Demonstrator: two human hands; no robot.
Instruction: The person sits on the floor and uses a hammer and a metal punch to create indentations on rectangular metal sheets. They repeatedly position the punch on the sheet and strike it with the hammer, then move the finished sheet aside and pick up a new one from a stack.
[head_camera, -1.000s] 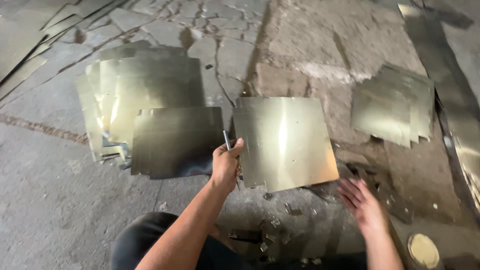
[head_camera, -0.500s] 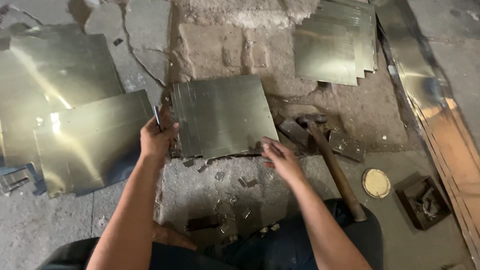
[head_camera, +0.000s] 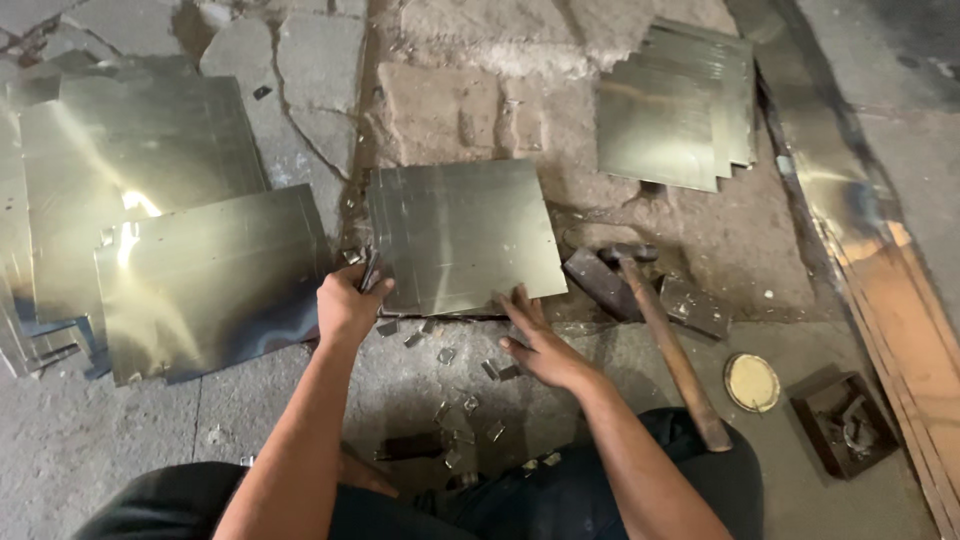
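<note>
So compared to a moment back, my right hand (head_camera: 545, 345) has come up from the floor and is now flat on the near edge of the stack of square brass-coloured sheets (head_camera: 462, 235), fingers spread and pressing, not clenched. My left hand (head_camera: 348, 305) is curled around the stack's left corner, pinching the edges together. A second ago only the left was on it and the right was hovering off to the side, so the stack has gone from one-handed to pinned from both sides. It sits right in front of both hands on the cracked stone floor (head_camera: 440, 110), edges roughly lined up.

Out past my left hand there's a big loose pile of the same shiny sheets (head_camera: 190, 280), fanned out and overlapping. Up and to the right of my right hand is a neater, smaller stack of sheets (head_camera: 680, 120). Just right of my right hand lies a hammer (head_camera: 660, 330) with a wooden handle, head resting beside a dark metal block (head_camera: 600, 282). Little metal offcuts (head_camera: 460, 405) are scattered just below my hands.

As for packaging: no labels or signs I can make out. Further right of the hammer handle there's a round yellowish lid (head_camera: 751, 382) and a small dark square box (head_camera: 838, 422) with bits inside.
</note>
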